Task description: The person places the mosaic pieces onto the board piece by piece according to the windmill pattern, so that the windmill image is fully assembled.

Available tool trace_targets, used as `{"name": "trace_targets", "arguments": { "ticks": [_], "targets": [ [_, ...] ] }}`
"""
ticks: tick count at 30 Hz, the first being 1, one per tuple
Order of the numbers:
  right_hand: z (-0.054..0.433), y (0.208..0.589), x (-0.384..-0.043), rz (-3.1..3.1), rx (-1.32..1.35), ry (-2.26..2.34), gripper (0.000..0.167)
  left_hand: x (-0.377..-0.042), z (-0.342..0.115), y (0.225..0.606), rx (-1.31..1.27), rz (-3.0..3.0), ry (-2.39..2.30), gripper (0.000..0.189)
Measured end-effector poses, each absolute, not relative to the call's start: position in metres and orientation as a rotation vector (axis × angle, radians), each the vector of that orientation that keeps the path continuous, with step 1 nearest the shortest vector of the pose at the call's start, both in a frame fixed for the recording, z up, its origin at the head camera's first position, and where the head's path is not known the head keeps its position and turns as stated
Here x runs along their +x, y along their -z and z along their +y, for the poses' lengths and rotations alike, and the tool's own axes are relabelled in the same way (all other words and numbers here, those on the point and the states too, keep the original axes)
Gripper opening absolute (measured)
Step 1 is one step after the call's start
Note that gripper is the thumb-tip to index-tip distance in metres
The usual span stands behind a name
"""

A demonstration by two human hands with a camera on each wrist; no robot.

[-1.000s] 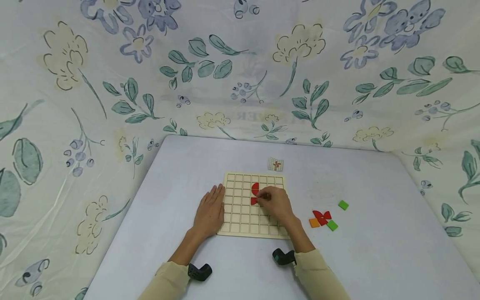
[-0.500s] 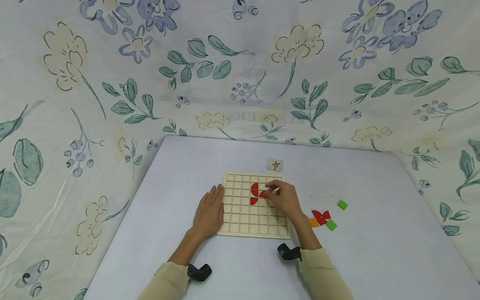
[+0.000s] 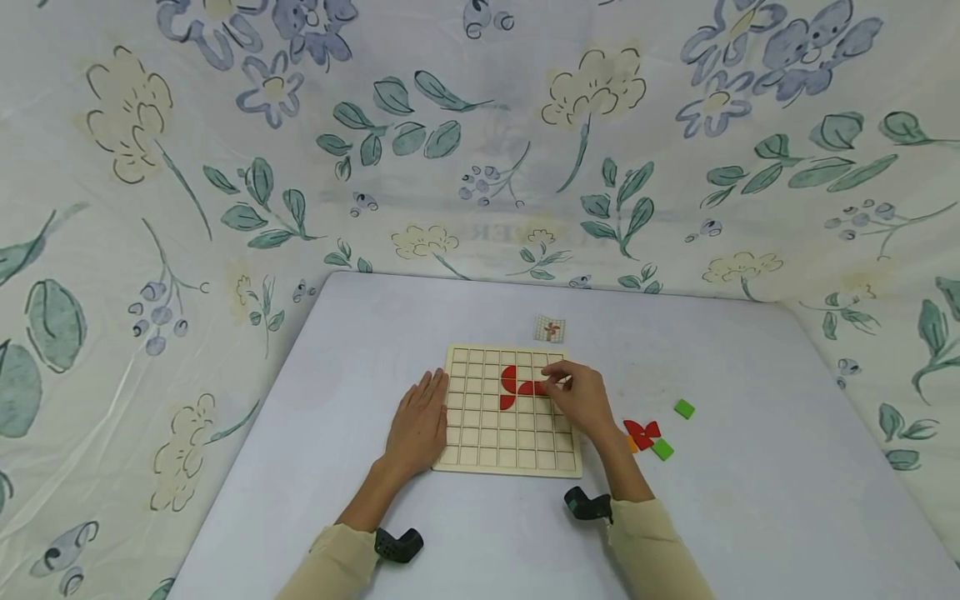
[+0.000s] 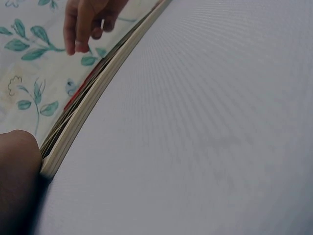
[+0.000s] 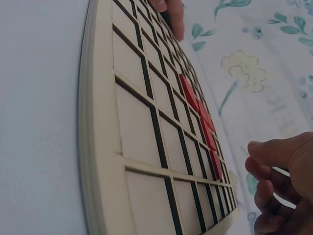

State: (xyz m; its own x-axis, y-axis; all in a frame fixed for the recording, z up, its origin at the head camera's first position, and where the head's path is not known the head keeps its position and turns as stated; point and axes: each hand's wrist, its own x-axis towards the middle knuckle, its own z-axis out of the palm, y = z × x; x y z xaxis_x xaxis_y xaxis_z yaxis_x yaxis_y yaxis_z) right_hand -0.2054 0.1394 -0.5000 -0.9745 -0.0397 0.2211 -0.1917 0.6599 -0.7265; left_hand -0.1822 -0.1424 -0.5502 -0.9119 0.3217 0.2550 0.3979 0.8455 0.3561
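A wooden grid board (image 3: 465, 433) lies flat on the table. Several red pieces (image 3: 508, 379) with curved edges sit in its cells, a short row of them reaching toward the right fingertips. My left hand (image 3: 418, 423) lies with straight fingers along the board's left edge, touching it. Over the board's right side is my right hand (image 3: 581, 402), fingers loosely bent. In the right wrist view the right hand (image 5: 286, 176) holds nothing that I can see and stands apart from the red pieces (image 5: 205, 120). The left wrist view also has the right hand (image 4: 93, 22) above the board.
Right of the board lie loose red pieces (image 3: 641, 434), a partly hidden orange piece (image 3: 632, 444) and a green square (image 3: 663, 450). Another green square (image 3: 684, 408) is farther off. A small printed card (image 3: 550, 329) lies behind the board. Floral cloth (image 3: 480, 167) surrounds the table.
My right hand has shifted rightward across the board, uncovering red pieces in the row beside its fingertips. My left hand has stayed in place.
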Motion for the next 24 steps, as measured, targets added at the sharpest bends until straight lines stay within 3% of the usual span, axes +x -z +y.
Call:
{"name": "trace_targets", "arguments": {
  "ticks": [24],
  "targets": [
    [0.162, 0.503, -0.198, -2.727, 0.099, -1.159, 0.014, -0.183, -0.143, 0.551, -0.57, -2.826, 0.597, 0.051]
  ]
}}
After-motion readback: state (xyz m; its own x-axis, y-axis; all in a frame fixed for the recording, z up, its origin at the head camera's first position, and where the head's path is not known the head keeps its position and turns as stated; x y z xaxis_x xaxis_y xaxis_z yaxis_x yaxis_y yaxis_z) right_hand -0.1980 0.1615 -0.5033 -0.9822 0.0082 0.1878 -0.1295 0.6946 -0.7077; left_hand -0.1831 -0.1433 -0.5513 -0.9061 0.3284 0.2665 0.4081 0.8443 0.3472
